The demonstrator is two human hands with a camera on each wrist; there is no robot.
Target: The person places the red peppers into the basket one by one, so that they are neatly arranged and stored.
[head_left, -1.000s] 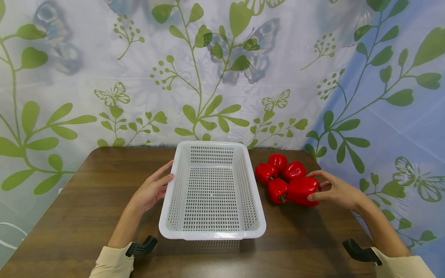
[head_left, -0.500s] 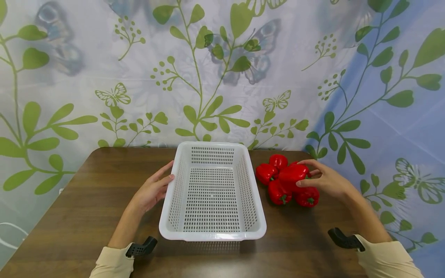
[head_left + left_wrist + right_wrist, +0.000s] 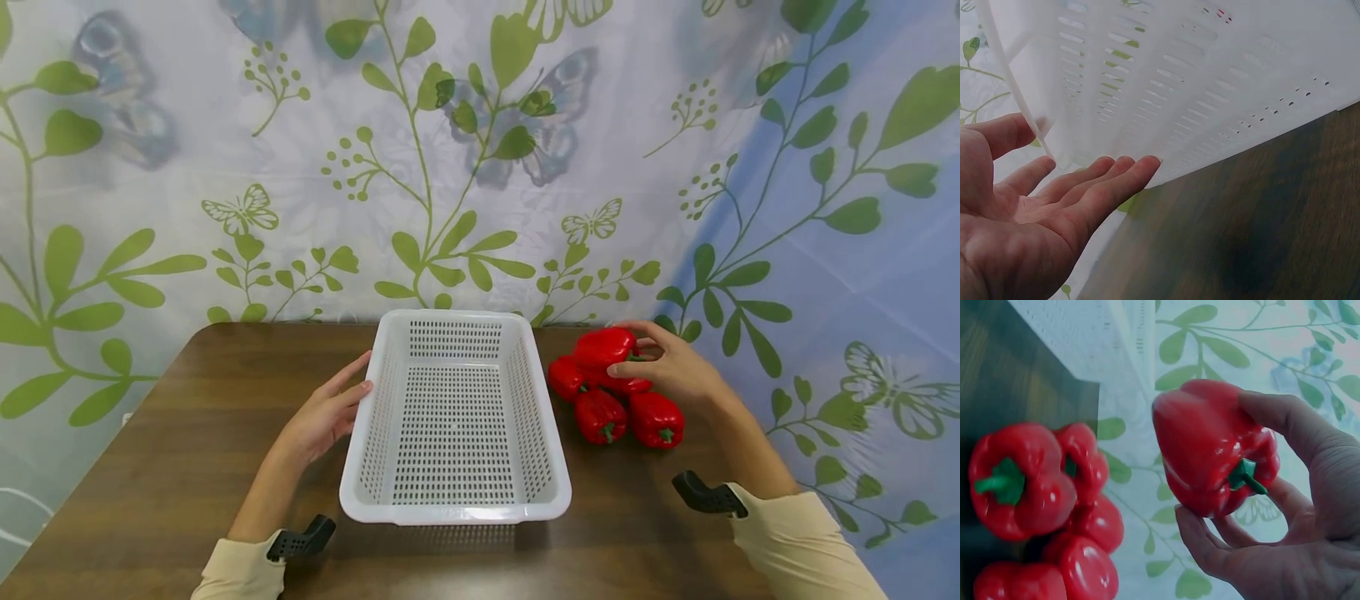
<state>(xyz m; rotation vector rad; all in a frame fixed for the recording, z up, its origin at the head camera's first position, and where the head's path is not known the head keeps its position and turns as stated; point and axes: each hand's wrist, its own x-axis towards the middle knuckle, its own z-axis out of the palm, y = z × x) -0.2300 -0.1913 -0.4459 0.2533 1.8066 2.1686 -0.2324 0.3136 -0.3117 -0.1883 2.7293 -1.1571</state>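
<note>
The right hand (image 3: pixel 671 367) has its fingers (image 3: pixel 1210 547) and thumb curled around a red bell pepper (image 3: pixel 604 346), pinching it from both sides and holding it in the air above the other peppers, its green stem (image 3: pixel 1245 477) turned toward the palm. Below it four more red peppers (image 3: pixel 615 408) lie bunched together on the dark wooden table (image 3: pixel 150 467), just to the right of a white perforated plastic basket (image 3: pixel 455 508). The left hand (image 3: pixel 326 412) is flat and relaxed, its fingers (image 3: pixel 1116 181) straight and close together, fingertips resting against the basket's left wall near the rim, gripping nothing. The basket sits in the middle of the table, between the two hands. Behind the table hangs a curtain (image 3: pixel 480 150) printed with green leaves and butterflies.
</note>
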